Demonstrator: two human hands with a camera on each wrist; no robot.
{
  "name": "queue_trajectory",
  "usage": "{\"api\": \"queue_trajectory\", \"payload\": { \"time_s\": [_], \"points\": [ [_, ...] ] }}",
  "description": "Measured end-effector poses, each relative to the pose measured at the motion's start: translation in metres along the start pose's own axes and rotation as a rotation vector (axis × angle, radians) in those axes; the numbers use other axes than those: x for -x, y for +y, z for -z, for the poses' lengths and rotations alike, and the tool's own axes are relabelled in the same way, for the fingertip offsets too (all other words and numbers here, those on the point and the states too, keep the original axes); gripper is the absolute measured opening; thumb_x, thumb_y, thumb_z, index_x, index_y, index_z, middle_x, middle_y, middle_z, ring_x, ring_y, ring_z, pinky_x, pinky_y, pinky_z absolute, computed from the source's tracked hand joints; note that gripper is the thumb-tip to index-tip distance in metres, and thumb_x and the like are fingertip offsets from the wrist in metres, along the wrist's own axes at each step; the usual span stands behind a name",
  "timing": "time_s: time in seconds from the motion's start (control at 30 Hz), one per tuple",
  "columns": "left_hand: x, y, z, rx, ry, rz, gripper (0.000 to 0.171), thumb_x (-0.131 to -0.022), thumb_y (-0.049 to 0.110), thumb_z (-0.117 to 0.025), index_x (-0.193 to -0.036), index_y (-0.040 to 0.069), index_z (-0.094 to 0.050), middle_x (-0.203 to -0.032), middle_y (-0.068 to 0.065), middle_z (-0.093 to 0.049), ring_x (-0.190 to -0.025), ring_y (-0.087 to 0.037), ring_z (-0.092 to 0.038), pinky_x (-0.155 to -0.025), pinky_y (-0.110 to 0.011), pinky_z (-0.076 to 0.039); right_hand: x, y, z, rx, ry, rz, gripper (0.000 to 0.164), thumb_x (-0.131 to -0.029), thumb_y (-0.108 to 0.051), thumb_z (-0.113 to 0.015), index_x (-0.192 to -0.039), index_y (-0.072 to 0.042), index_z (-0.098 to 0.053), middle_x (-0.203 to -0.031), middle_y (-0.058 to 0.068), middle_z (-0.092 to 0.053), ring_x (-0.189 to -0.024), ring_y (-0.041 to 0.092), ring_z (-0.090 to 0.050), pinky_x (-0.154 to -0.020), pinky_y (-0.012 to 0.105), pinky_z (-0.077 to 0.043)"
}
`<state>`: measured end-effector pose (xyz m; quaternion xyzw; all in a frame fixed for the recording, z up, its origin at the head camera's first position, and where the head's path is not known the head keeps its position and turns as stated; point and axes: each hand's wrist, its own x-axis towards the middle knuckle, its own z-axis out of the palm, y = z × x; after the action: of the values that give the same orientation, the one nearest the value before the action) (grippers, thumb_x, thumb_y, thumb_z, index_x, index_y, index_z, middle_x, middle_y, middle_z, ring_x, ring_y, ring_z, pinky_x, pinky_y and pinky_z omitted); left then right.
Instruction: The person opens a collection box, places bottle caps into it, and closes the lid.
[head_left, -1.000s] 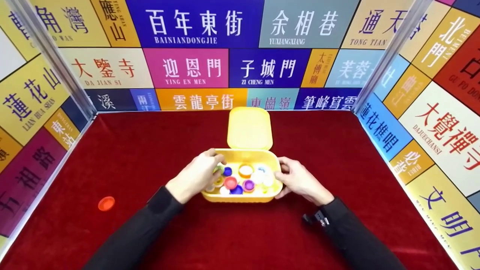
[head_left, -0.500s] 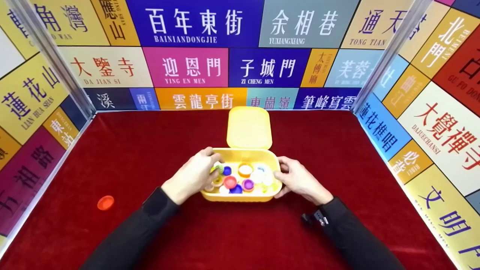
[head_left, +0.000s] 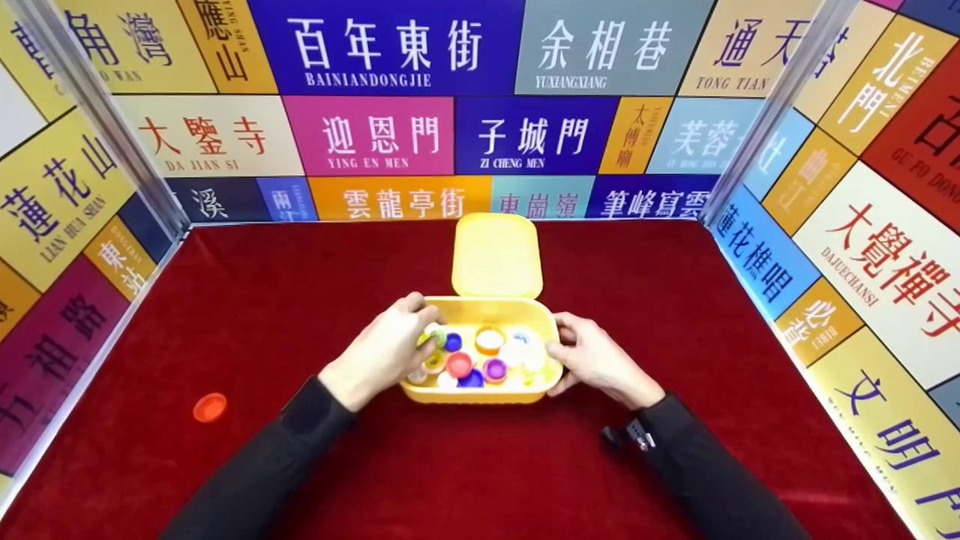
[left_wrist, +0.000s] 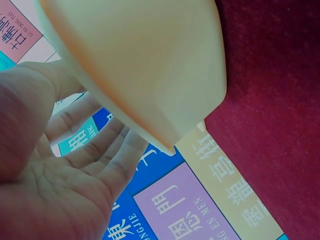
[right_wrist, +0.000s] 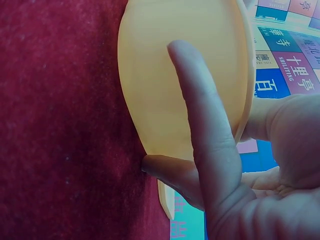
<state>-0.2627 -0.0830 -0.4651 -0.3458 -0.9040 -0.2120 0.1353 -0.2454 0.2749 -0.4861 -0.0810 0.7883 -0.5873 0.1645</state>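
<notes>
A yellow plastic box (head_left: 480, 395) stands on the red cloth, its lid (head_left: 496, 255) folded back behind it. Inside lie several bottle caps, among them a red cap (head_left: 460, 364), a purple cap (head_left: 495, 369), an orange-rimmed cap (head_left: 490, 341) and white ones. My left hand (head_left: 382, 349) reaches over the left rim, fingertips down beside a green cap (head_left: 437, 338); I cannot tell whether they pinch it. In the left wrist view the end wall hides those fingertips. My right hand (head_left: 600, 360) grips the box's right end, fingers (right_wrist: 205, 105) along the outer wall.
A lone orange-red cap (head_left: 210, 407) lies on the red cloth (head_left: 480, 472) to the left of the box. Panels with printed place names (head_left: 367, 135) wall in the table at the back and on both sides, with metal posts at the corners.
The left hand has shifted slightly left and its fingers have moved, so more of the green cap shows. The right hand keeps its grip on the box, which stays in place.
</notes>
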Motion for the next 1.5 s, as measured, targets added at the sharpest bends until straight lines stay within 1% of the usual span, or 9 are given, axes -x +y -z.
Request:
{"api": "queue_trajectory", "payload": {
  "time_s": [0.2,0.43,0.63,0.73,0.9,1.03,1.17,1.27,1.5],
  "points": [
    [0.004,-0.001,0.004,-0.015,0.033,-0.019,0.021,-0.101,0.005,-0.088,-0.120,0.003,-0.081,-0.112,-0.016,-0.069,-0.097,-0.032,-0.074,-0.090,-0.044,-0.072,0.000,0.001,-0.001,0.001,0.003,-0.008,0.053,-0.113,-0.002,-0.059,-0.165,0.004,-0.052,-0.144,0.034,-0.073,-0.096,0.045,-0.086,-0.070,0.053,-0.076],
    [0.015,-0.007,0.017,-0.032,0.034,0.033,0.024,-0.102,0.009,-0.088,-0.125,0.005,-0.082,-0.121,-0.017,-0.072,-0.104,-0.031,-0.073,-0.094,-0.045,-0.071,0.000,0.001,-0.001,0.001,0.004,-0.003,0.052,-0.114,-0.002,-0.060,-0.165,0.005,-0.052,-0.144,0.034,-0.073,-0.095,0.045,-0.086,-0.070,0.053,-0.076],
    [0.034,-0.018,0.028,-0.077,0.091,0.066,0.028,-0.101,0.012,-0.090,-0.127,0.005,-0.083,-0.123,-0.016,-0.074,-0.108,-0.033,-0.074,-0.094,-0.047,-0.072,-0.001,0.002,-0.001,-0.002,0.004,-0.002,0.052,-0.114,-0.001,-0.060,-0.165,0.006,-0.051,-0.145,0.035,-0.072,-0.097,0.044,-0.086,-0.070,0.053,-0.076],
    [0.047,-0.027,0.031,-0.085,0.107,0.085,0.029,-0.101,0.012,-0.090,-0.129,0.006,-0.083,-0.123,-0.017,-0.075,-0.110,-0.036,-0.076,-0.097,-0.049,-0.072,-0.001,0.004,-0.001,-0.009,0.000,-0.001,0.052,-0.114,-0.001,-0.059,-0.165,0.006,-0.051,-0.146,0.035,-0.071,-0.097,0.044,-0.085,-0.071,0.054,-0.076],
    [0.070,-0.044,0.040,-0.091,0.136,0.130,0.030,-0.100,0.008,-0.089,-0.129,0.007,-0.083,-0.124,-0.017,-0.076,-0.111,-0.041,-0.078,-0.094,-0.054,-0.072,-0.001,0.003,-0.001,-0.009,-0.002,-0.001,0.052,-0.114,-0.001,-0.059,-0.165,0.006,-0.051,-0.147,0.035,-0.071,-0.097,0.043,-0.085,-0.071,0.054,-0.076],
    [0.091,-0.057,0.048,-0.097,0.149,0.197,0.030,-0.099,0.008,-0.088,-0.129,0.007,-0.083,-0.124,-0.017,-0.077,-0.113,-0.044,-0.078,-0.092,-0.058,-0.071,-0.001,0.001,-0.001,-0.003,0.002,0.003,0.052,-0.113,-0.001,-0.059,-0.164,0.006,-0.051,-0.147,0.035,-0.071,-0.097,0.043,-0.085,-0.071,0.054,-0.076],
    [0.113,-0.071,0.056,-0.106,0.123,0.277,0.031,-0.099,0.009,-0.088,-0.130,0.006,-0.083,-0.126,-0.020,-0.076,-0.113,-0.047,-0.077,-0.092,-0.063,-0.069,-0.001,0.000,-0.001,-0.001,-0.003,0.009,0.052,-0.114,-0.001,-0.059,-0.165,0.006,-0.051,-0.147,0.036,-0.071,-0.098,0.044,-0.085,-0.071,0.053,-0.076],
    [0.131,-0.082,0.062,-0.121,0.081,0.350,0.033,-0.099,0.011,-0.089,-0.131,0.004,-0.082,-0.127,-0.026,-0.075,-0.112,-0.052,-0.075,-0.089,-0.070,-0.067,-0.001,0.000,-0.001,-0.003,-0.005,0.007,0.052,-0.114,0.000,-0.059,-0.165,0.005,-0.051,-0.146,0.035,-0.071,-0.098,0.045,-0.085,-0.070,0.053,-0.076],
    [0.171,-0.097,0.076,-0.132,-0.067,0.594,0.046,-0.099,0.019,-0.087,-0.137,-0.003,-0.075,-0.132,-0.042,-0.067,-0.114,-0.069,-0.067,-0.082,-0.084,-0.062,0.000,0.001,0.000,-0.001,-0.003,0.004,0.051,-0.114,0.000,-0.059,-0.165,0.004,-0.052,-0.146,0.035,-0.071,-0.097,0.045,-0.085,-0.070,0.054,-0.076]
  ]
}}
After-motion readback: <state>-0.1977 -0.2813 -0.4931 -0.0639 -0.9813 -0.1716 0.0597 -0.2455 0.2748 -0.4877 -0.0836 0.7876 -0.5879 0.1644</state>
